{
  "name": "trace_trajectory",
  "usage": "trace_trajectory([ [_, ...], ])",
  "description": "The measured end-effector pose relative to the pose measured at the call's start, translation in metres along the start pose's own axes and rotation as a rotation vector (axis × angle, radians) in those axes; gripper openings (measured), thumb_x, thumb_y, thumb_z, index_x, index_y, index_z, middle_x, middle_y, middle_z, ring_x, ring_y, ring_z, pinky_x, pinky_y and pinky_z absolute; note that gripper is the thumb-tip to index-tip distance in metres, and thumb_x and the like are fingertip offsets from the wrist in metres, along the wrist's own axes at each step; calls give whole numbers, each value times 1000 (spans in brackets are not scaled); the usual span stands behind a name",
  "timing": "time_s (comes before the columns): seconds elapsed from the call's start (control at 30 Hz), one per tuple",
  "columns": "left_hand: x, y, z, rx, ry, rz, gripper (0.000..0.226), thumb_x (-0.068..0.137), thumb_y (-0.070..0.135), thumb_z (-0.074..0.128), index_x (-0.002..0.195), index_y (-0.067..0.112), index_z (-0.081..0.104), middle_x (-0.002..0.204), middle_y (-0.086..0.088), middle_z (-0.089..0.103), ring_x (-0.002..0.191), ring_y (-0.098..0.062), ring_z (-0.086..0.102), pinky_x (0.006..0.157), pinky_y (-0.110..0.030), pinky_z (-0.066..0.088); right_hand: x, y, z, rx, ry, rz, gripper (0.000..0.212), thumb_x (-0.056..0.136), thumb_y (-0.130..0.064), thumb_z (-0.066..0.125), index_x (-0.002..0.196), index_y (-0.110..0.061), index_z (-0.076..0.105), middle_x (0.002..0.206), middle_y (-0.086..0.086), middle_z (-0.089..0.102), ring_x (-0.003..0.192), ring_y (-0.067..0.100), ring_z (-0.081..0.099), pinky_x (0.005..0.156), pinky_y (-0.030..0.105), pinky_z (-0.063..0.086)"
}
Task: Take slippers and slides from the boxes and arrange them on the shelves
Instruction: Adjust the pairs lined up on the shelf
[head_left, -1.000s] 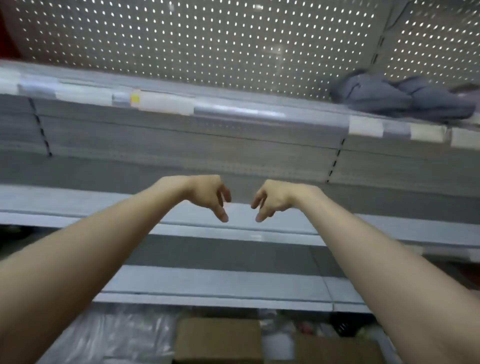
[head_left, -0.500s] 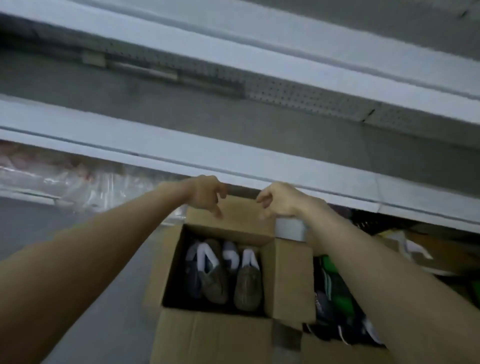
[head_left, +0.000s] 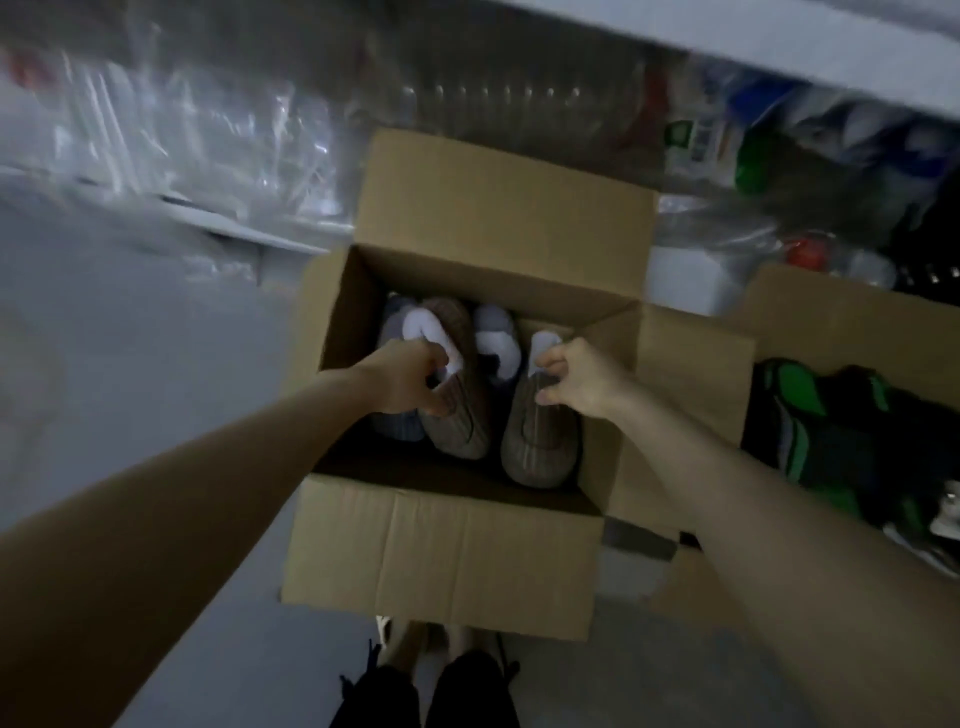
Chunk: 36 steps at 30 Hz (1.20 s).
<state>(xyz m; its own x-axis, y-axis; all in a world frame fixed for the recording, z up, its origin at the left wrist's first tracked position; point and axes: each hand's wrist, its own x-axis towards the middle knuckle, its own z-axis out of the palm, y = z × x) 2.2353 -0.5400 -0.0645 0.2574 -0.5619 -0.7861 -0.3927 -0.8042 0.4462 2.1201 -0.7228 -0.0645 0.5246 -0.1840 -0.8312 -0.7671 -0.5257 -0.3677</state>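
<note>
Two hands reach down into open cardboard box on the floor, all four flaps folded out. Left hand is at the left brown slipper, fingers curled around its collar by the white lining, thumb on the ribbed upper. Right hand is at the right brown slipper, fingertips bunched and pinching its collar edge at the white lining. Both brown slippers stand inside the box with toes toward the near wall, left one near the middle, right one by the right wall. Grey slippers sit between and behind them toward the far wall, another grey one under the left hand against the left wall, partly hidden. Second box sits just beside the first on the right, holding green-and-black slides. Clear plastic-wrapped goods lie beyond the box's far flap, blurred. Shelf edge runs across the top right corner. Person's black trouser legs show below the near flap.
</note>
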Motion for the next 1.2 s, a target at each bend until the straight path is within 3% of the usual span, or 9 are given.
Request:
trace_trajectory([
  [0.1, 35, -25, 34, -23, 10, 2, 48, 80, 26, 71, 121, 12, 52, 120, -9, 59, 97, -16, 54, 78, -27, 41, 34, 28, 27, -11, -15, 14, 55, 80, -17, 74, 131, -13, 53, 128, 12, 56, 115, 25, 55, 97, 41, 48],
  [0.27, 88, -62, 81, -25, 43, -28, 67, 75, 22, 74, 134, 15, 42, 128, -9, 52, 116, -28, 52, 95, -42, 46, 84, 62, 57, -77, 61, 16, 55, 82, -21, 71, 131, -10, 50, 125, 13, 56, 113, 28, 53, 93, 37, 46],
  [0.4, 121, -86, 113, -46, 94, -33, 56, 75, 26, 72, 125, 13, 50, 127, -7, 50, 120, -28, 46, 96, -42, 44, 122, 83, 75, -188, 62, 24, 76, 82, -27, 71, 146, -16, 31, 139, 12, 44, 126, 29, 42, 98, 34, 40],
  [0.53, 139, -96, 131, -100, 137, -18, 43, 73, 28, 75, 108, 12, 56, 116, -9, 54, 111, -26, 48, 86, -34, 42, 147, 93, 85, -286, 24, 49, 78, 83, -35, 70, 145, -10, 29, 144, 13, 39, 129, 30, 40, 103, 37, 39],
  [0.67, 142, -95, 135, -118, 135, -7, 42, 71, 26, 77, 108, 16, 60, 115, -14, 55, 109, -30, 51, 91, -39, 45, 157, 92, 83, -451, -71, 104, 82, 82, -47, 66, 145, -13, 26, 146, 15, 35, 133, 34, 33, 108, 45, 31],
  [0.8, 133, -88, 122, -133, 151, -24, 38, 71, 26, 76, 105, 21, 61, 111, -12, 57, 108, -30, 52, 93, -42, 45, 154, 85, 61, -299, -129, 140, 80, 81, -35, 71, 145, -12, 29, 141, 15, 41, 126, 32, 43, 102, 37, 40],
  [0.97, 105, -63, 91, 23, 236, -73, 39, 76, 38, 70, 110, 24, 57, 113, -5, 59, 116, -27, 47, 95, -44, 38, 120, 69, 39, -265, -107, 96, 90, 81, -18, 73, 150, -10, 16, 149, 14, 32, 132, 31, 38, 107, 34, 37],
  [1.1, 65, -39, 60, 15, 228, -71, 45, 76, 39, 71, 115, 23, 57, 118, -3, 60, 117, -27, 49, 98, -46, 38, 81, 62, 36, -213, -63, 123, 63, 91, -18, 58, 144, -9, 26, 144, 14, 37, 128, 33, 41, 105, 37, 37],
  [1.2, 28, -22, 39, 2, 179, -49, 47, 75, 37, 72, 117, 23, 57, 117, -3, 60, 114, -27, 50, 98, -48, 39, 42, 46, 36, -174, -27, 106, 35, 95, -11, 48, 128, 2, 45, 111, 12, 48, 99, 24, 50, 73, 26, 40],
])
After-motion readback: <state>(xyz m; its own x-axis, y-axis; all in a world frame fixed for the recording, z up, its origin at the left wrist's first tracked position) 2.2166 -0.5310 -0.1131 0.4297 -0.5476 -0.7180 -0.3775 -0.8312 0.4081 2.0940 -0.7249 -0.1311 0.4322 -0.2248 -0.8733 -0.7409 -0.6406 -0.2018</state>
